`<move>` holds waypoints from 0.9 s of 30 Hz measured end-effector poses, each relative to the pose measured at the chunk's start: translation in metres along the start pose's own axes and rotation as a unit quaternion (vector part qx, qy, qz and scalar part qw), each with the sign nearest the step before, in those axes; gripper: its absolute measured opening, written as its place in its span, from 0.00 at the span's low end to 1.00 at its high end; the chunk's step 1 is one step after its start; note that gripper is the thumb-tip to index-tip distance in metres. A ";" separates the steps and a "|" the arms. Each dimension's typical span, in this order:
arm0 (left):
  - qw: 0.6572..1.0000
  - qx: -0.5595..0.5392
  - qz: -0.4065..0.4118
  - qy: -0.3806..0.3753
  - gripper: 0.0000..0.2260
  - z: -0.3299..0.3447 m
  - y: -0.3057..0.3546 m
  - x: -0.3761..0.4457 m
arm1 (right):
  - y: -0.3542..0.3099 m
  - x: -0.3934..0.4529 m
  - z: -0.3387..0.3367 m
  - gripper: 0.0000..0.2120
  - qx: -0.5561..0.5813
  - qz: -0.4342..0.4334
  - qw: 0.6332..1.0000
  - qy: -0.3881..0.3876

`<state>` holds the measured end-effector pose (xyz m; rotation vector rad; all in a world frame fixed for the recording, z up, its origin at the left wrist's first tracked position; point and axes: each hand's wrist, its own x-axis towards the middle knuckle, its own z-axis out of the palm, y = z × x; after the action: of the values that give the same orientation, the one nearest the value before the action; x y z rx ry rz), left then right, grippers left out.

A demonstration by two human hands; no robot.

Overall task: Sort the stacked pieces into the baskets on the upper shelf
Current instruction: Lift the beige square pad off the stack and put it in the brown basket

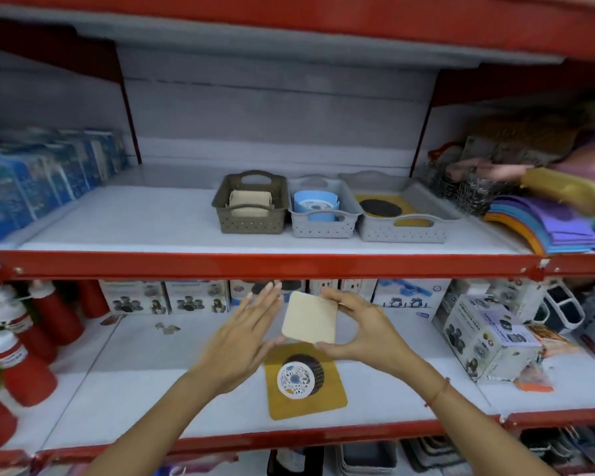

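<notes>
Right hand (361, 333) pinching a cream square piece (310, 317) by its right edge and lower corner, tilted, above the lower shelf (124, 389) — a thin red band at that wrist. Left hand (241, 341) spread flat, fingers straight, thumb tip at the square's lower left corner; whether touching cannot be told.

Directly beneath, the remaining stack: a mustard-yellow square mat (306, 396) flat on the lower shelf, a dark round piece (315, 367) on top of it, and a white round piece with a blue floral print (295, 379) lying over the dark one, shifted to the left.

Above, on the upper shelf (134, 225), three perforated baskets in a touching row. Brown basket (251, 221) at left, holding cream square pieces like the one in hand. Middle grey basket (325, 226) with a blue holder (315, 206) and a printed round piece inside. Wider grey basket (402, 231) at right — a yellow mat on its floor with a dark round piece on it.

Farther out: blue packages (45, 176) at upper left, folded coloured cloths (547, 228) at upper right, red bottles with white caps (24, 338) at lower left, printed boxes (488, 334) along the back and right of the lower shelf.
</notes>
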<state>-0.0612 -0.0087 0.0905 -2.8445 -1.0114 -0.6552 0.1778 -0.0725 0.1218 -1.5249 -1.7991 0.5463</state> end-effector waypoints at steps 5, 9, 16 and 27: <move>0.993 0.045 0.041 0.097 0.26 -0.050 -0.015 0.014 | -0.049 0.016 -0.033 0.39 -0.022 -0.087 0.996 0.024; 0.985 0.068 -0.010 0.156 0.27 -0.083 -0.036 0.042 | -0.078 0.044 -0.057 0.37 -0.031 -0.116 0.992 0.035; 0.979 0.023 -0.166 0.112 0.29 -0.097 -0.079 0.104 | -0.102 0.136 -0.075 0.40 -0.072 -0.124 0.989 0.046; 0.968 -0.065 -0.236 0.055 0.31 -0.082 -0.104 0.118 | -0.088 0.255 -0.049 0.39 -0.105 -0.044 0.992 -0.052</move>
<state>-0.0734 0.1270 0.2034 -2.6373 -1.7027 -0.9310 0.1406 0.1493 0.2777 -1.5714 -2.0472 0.4111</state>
